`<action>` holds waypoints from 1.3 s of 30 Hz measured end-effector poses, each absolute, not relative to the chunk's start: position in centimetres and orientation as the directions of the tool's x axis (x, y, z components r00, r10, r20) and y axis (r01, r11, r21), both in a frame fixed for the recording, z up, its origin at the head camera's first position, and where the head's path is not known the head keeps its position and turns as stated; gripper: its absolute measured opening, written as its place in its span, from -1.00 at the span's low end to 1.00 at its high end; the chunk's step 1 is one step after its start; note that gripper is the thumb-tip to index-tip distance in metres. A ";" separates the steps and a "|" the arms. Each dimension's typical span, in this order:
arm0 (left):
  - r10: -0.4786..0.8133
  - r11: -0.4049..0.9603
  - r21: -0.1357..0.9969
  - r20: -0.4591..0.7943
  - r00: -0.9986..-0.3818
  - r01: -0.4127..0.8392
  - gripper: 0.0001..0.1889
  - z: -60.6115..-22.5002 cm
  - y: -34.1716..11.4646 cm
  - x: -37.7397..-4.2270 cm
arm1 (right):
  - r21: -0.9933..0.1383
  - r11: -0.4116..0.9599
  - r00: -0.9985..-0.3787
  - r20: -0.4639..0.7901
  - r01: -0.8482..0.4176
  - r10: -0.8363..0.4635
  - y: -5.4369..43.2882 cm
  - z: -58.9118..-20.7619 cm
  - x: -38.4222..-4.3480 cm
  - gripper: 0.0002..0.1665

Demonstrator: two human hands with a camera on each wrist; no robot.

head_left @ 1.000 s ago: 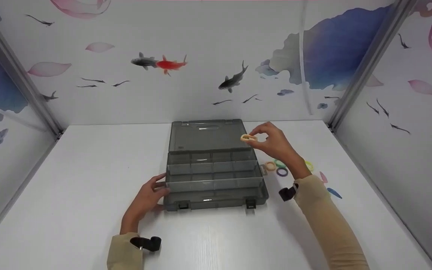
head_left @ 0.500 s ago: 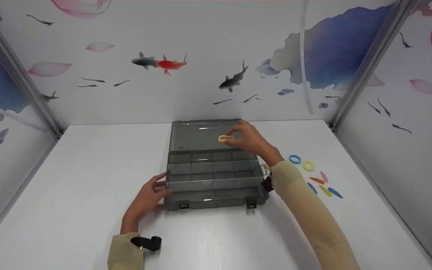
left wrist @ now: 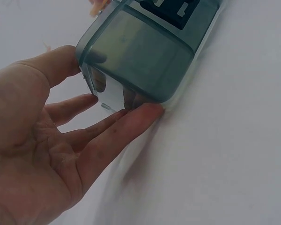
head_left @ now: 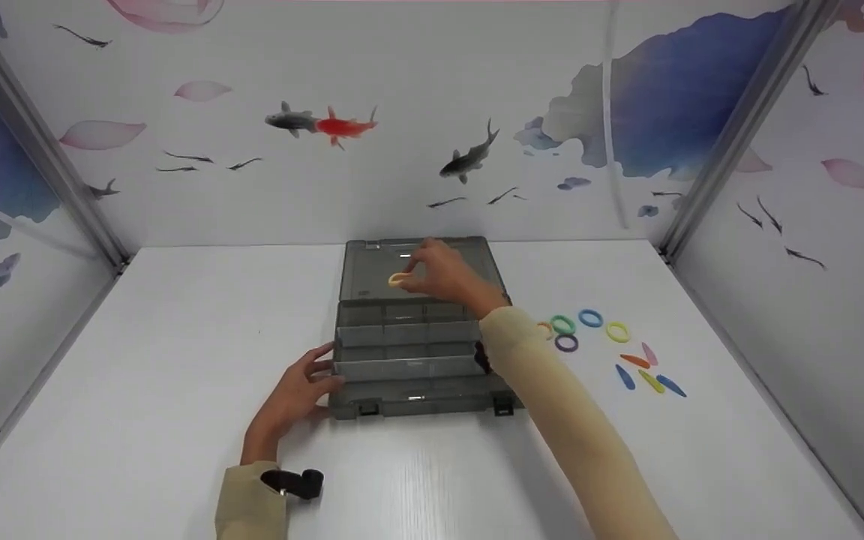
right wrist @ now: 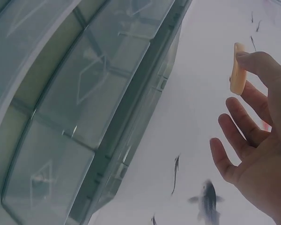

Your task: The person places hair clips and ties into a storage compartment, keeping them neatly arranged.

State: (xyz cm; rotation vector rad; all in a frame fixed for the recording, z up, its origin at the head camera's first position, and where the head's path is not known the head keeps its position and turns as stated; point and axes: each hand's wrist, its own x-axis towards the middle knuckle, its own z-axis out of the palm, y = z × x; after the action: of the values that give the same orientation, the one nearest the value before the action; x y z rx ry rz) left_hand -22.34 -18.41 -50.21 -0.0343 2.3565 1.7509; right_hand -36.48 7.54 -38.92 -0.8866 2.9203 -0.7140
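My right hand [head_left: 443, 274] pinches a pale yellow-orange ring [head_left: 397, 280] between thumb and forefinger, over the raised lid of a grey see-through compartment box [head_left: 424, 411]. In the right wrist view the ring [right wrist: 238, 70] shows edge-on, and the other fingers of that hand [right wrist: 267, 140] are spread. My left hand [head_left: 297, 394] rests against the box's left side near its front corner. In the left wrist view, the fairly straight fingers of that hand [left wrist: 51, 145] touch the wall of the box [left wrist: 140, 51]. My right sleeve hides part of the box's right side.
Right of the box lie a green ring [head_left: 563, 325], a purple ring [head_left: 566, 343], a blue ring [head_left: 590, 318], a yellow ring [head_left: 617, 331] and a partly hidden orange one. Beyond them are several small drop-shaped pieces [head_left: 651, 381]. Printed panels [head_left: 402, 202] enclose the white table.
My right hand has moved left with the ring, from the box's right edge to over its lid. More loose rings and drop-shaped pieces have come into sight. The left hand stays in place.
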 end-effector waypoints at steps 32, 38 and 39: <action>0.120 0.290 0.947 -0.180 -0.976 -0.139 -0.28 -50.5 -18.6 -22.1 | -0.628 0.710 -0.858 -0.128 -0.319 -0.498 0.1 -44.5 -35.9 -0.59; 0.115 0.304 0.943 -0.177 -0.977 -0.135 -0.29 -50.4 -18.6 -22.3 | -0.625 0.715 -0.857 -0.139 -0.312 -0.495 -0.2 -44.4 -35.9 -0.61; 0.112 0.306 0.942 -0.179 -0.977 -0.138 -0.29 -50.4 -18.5 -22.3 | -0.623 0.717 -0.858 -0.140 -0.312 -0.494 -0.2 -44.4 -35.9 -0.61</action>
State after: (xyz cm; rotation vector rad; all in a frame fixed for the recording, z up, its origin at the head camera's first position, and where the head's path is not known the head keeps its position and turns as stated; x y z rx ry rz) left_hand -22.27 -18.54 -50.37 -0.0234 2.3599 1.7347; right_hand -35.87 -0.22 -44.37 -0.6332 2.6270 -0.8752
